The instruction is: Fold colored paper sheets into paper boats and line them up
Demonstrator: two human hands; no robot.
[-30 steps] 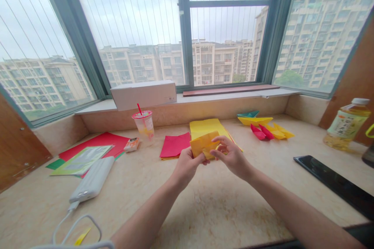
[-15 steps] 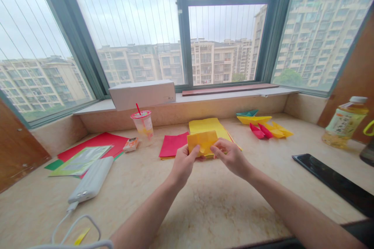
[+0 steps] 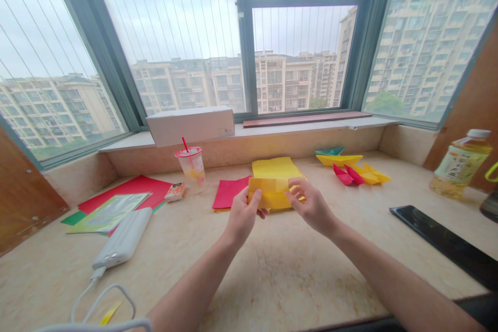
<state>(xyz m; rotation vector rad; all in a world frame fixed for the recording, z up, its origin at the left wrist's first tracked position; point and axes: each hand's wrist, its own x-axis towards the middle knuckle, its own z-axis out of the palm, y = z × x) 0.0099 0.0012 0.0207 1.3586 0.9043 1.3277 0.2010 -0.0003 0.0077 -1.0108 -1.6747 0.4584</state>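
Note:
A folded piece of yellow paper (image 3: pixel 270 193) is held up between both hands above the counter. My left hand (image 3: pixel 244 212) grips its left edge, thumb across the front. At the right edge, my right hand (image 3: pixel 309 205) pinches the paper between thumb and fingers. Directly behind lies a stack of yellow paper sheets (image 3: pixel 274 167), partly covered by the held piece. Red paper squares (image 3: pixel 227 194) rest just left of that stack, with yellow edges showing underneath. Folded paper boats stand to the right: a teal one (image 3: pixel 330 151), a yellow one (image 3: pixel 339 160) and red folded paper (image 3: pixel 346 175).
Another yellow folded paper (image 3: pixel 371 174) sits beside the red one. A drink bottle (image 3: pixel 461 163) and a black phone-like slab (image 3: pixel 439 241) are at right. On the left are a plastic cup (image 3: pixel 191 166), a small carton (image 3: pixel 175 192), a white power bank (image 3: pixel 122 238) and red sheets (image 3: pixel 132 192).
The yellow paper has turned from a tilt to nearly level and shifted slightly left, its face flatter. My right fingers have moved along its right edge; my left hand keeps its hold.

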